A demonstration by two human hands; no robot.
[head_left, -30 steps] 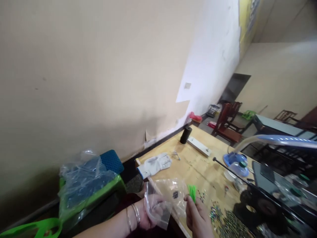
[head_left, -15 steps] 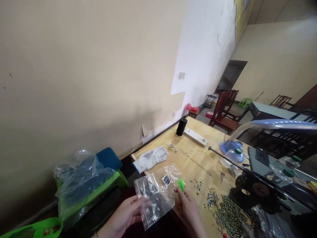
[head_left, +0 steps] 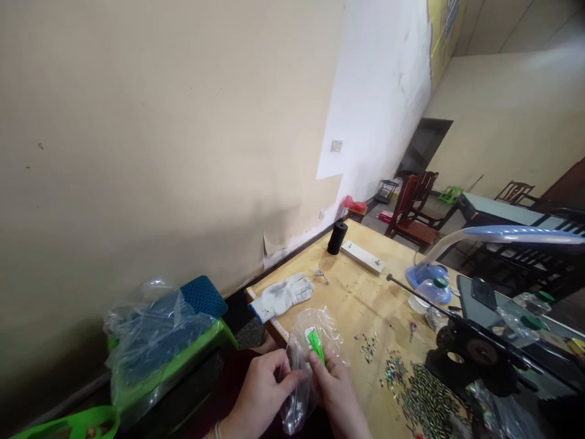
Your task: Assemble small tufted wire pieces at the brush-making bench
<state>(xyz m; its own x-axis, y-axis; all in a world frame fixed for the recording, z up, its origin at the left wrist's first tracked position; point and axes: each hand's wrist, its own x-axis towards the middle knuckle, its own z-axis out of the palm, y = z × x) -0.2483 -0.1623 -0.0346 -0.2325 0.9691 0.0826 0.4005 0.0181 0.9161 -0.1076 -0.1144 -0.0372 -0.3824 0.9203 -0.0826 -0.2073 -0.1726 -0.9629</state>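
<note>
My left hand (head_left: 267,390) pinches the edge of a clear plastic bag (head_left: 297,405), which hangs crumpled below its fingers. Just to the right, my right hand (head_left: 336,387) grips a bundle of thin bright green strands (head_left: 315,341) between thumb and fingers, their far ends sticking out upward at the bag's side. Whether the strands are inside the bag I cannot tell. Another stretch of clear plastic (head_left: 331,326) lies on the table behind the hands. A white work glove (head_left: 286,296) with a blue cuff rests farther back at the table's left edge.
On the wooden table (head_left: 347,305) lie a heap of small metallic pieces (head_left: 427,393) and colourful beads (head_left: 395,369). A black device with a long rod (head_left: 479,350) stands at right, near a blue lamp (head_left: 427,274). A green bin (head_left: 169,366) with plastic-wrapped contents is at left.
My left hand has moved right and up, bunching the bag that was spread flat. My right hand and the green strands have shifted left, close against the bag.
</note>
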